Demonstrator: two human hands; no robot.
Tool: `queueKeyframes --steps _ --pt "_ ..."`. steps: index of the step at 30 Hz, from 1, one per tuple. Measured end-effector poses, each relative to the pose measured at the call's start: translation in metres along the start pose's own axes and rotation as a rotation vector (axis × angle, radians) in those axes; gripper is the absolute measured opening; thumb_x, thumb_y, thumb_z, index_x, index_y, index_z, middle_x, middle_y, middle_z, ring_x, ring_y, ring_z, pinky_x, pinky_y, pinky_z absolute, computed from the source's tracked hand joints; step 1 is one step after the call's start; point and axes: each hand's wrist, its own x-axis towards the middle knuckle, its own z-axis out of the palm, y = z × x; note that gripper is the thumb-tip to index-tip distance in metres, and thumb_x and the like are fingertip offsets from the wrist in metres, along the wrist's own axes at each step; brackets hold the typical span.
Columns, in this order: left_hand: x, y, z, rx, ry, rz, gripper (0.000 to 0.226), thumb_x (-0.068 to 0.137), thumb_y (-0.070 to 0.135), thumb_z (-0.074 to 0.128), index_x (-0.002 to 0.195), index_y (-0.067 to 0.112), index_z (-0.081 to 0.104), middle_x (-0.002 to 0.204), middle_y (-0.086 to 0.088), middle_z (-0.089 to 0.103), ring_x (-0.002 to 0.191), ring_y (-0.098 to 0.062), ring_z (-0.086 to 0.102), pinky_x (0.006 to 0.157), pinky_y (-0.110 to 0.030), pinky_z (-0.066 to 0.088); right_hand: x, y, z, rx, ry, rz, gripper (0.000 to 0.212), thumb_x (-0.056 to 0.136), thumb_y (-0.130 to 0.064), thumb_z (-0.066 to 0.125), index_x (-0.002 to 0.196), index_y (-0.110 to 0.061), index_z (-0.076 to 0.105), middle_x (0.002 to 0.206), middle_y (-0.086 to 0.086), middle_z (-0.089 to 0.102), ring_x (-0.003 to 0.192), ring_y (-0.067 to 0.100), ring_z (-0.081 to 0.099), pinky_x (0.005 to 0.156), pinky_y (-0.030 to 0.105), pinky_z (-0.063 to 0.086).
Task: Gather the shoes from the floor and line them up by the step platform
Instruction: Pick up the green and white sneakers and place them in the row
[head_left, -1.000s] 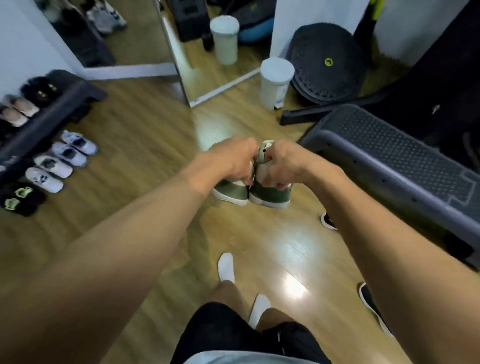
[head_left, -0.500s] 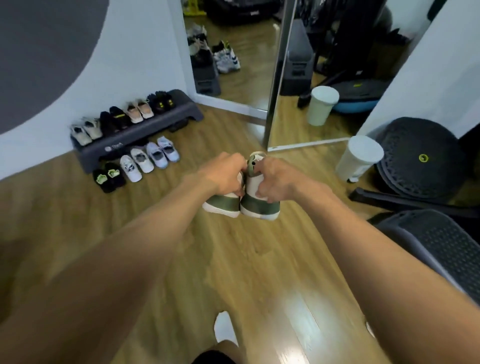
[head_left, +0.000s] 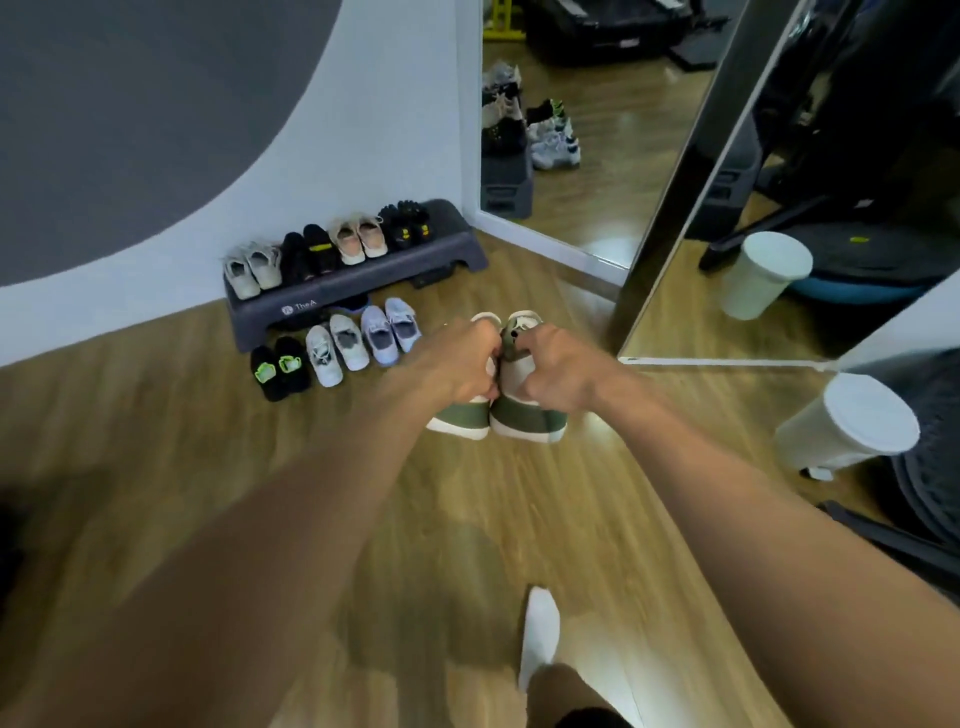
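- Head view: my left hand (head_left: 457, 364) is clenched on the collar of the left green shoe (head_left: 460, 418), and my right hand (head_left: 558, 374) grips the right green shoe (head_left: 527, 421) the same way; the pair hangs side by side, heels toward me, off the wooden floor (head_left: 519, 519).
- The step platform (head_left: 358, 283) sits ahead against the wall, its top already carrying shoes, with a floor row (head_left: 337, 348) of three pairs lined up in front of it.
- The bare spot just right of the pale blue pair (head_left: 389, 330) looks like the natural slot, I judge.
- To do this well, I should keep both heels level, carry the pair low, and set them down together, parallel to the neighbours and clear of the mirror (head_left: 587, 130) frame.
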Motion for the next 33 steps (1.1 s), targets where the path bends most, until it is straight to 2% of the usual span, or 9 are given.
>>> queueKeyframes --steps 3,6,12,15,18,21,23,28,33 --pt "0.046 -0.012 -0.016 -0.008 0.016 -0.081 0.043 0.071 0.025 0.079 0.109 0.016 0.061 0.108 -0.013 0.062 0.1 -0.034 0.059 0.079 -0.043 0.051 0.059 0.009 -0.018 -0.002 -0.044 -0.028 0.027 0.082 -0.021 0.059 0.107 -0.012 0.063 0.097 0.009 0.062 0.095 0.028 0.06 0.069 0.028 0.042" --pt "0.095 -0.028 -0.029 -0.01 0.03 -0.148 0.045 0.074 0.025 0.078 0.113 0.015 0.059 0.108 -0.014 0.059 0.102 -0.033 0.056 0.074 -0.039 0.049 0.118 0.014 -0.035 -0.017 -0.077 -0.074 0.029 0.082 -0.02 0.06 0.11 -0.011 0.063 0.106 0.011 0.064 0.098 0.028 0.06 0.081 0.035 0.051" --pt "0.186 -0.066 -0.053 0.022 0.071 -0.196 0.042 0.076 0.027 0.076 0.113 0.014 0.062 0.109 -0.014 0.061 0.107 -0.033 0.055 0.081 -0.039 0.051 0.223 0.022 -0.058 -0.053 -0.086 -0.143 0.025 0.086 -0.02 0.058 0.108 -0.011 0.064 0.109 0.011 0.065 0.103 0.028 0.058 0.086 0.033 0.049" --pt "0.233 -0.09 -0.062 -0.004 0.08 -0.184 0.039 0.075 0.026 0.076 0.111 0.014 0.064 0.111 -0.012 0.064 0.105 -0.032 0.058 0.084 -0.043 0.052 0.275 0.024 -0.065 -0.046 -0.1 -0.131 0.03 0.087 -0.021 0.057 0.114 -0.011 0.063 0.115 0.012 0.064 0.107 0.029 0.057 0.092 0.036 0.048" --pt "0.278 -0.113 -0.071 -0.002 0.071 -0.162 0.036 0.078 0.026 0.073 0.111 0.017 0.064 0.113 -0.009 0.064 0.107 -0.03 0.059 0.084 -0.04 0.049 0.322 0.024 -0.071 -0.007 -0.11 -0.08 0.032 0.086 -0.019 0.061 0.117 -0.013 0.062 0.116 0.009 0.064 0.108 0.027 0.058 0.094 0.036 0.048" --pt "0.322 -0.134 -0.078 -0.005 0.047 -0.165 0.035 0.081 0.025 0.07 0.114 0.019 0.062 0.116 -0.01 0.061 0.112 -0.03 0.055 0.083 -0.038 0.043 0.371 0.029 -0.074 0.012 -0.124 -0.039 0.03 0.085 -0.017 0.061 0.114 -0.013 0.063 0.114 0.008 0.064 0.106 0.026 0.058 0.091 0.036 0.05" --pt "0.348 -0.146 -0.08 -0.045 0.004 -0.165 0.038 0.081 0.021 0.07 0.118 0.015 0.06 0.118 -0.013 0.057 0.112 -0.032 0.053 0.087 -0.038 0.044 0.404 0.034 -0.072 -0.011 -0.148 -0.021 0.028 0.085 -0.019 0.059 0.112 -0.013 0.064 0.112 0.008 0.064 0.105 0.025 0.059 0.088 0.034 0.051" --pt "0.417 -0.187 -0.069 -0.053 -0.142 -0.143 0.033 0.083 0.021 0.063 0.115 0.011 0.059 0.107 -0.01 0.054 0.096 -0.029 0.052 0.081 -0.034 0.042 0.492 0.058 -0.046 -0.062 -0.194 0.012 0.024 0.09 -0.029 0.053 0.106 -0.015 0.063 0.106 0.006 0.066 0.099 0.023 0.06 0.085 0.032 0.051" --pt "0.506 -0.23 -0.031 -0.114 -0.185 -0.15 0.028 0.086 0.017 0.056 0.114 0.011 0.055 0.117 -0.012 0.056 0.105 -0.03 0.055 0.095 -0.041 0.043 0.589 0.091 -0.008 -0.085 -0.243 -0.017 0.019 0.085 -0.021 0.056 0.098 -0.017 0.068 0.095 0.003 0.068 0.087 0.022 0.062 0.067 0.025 0.04"
